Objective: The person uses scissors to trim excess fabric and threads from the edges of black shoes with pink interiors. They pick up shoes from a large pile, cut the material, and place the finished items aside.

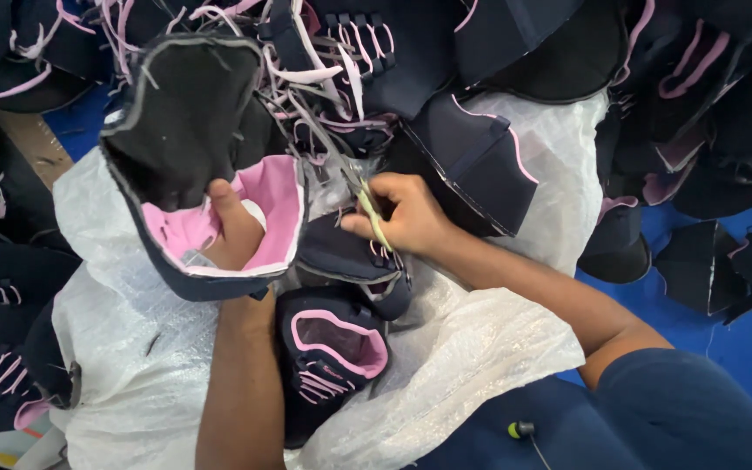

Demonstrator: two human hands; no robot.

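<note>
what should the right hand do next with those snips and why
Probably close the thread snips on a loose pale thread end at the edge of the shoe upper. The right hand already points the blades into that tangle, while the left hand, inside the pink lining, holds the upper open and steady.

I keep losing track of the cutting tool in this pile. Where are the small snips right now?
In the head view, the snips sit just right of centre in the right hand, blades pointing up-left toward the loose threads, beside the pink-lined shoe upper held by the left hand.
</note>
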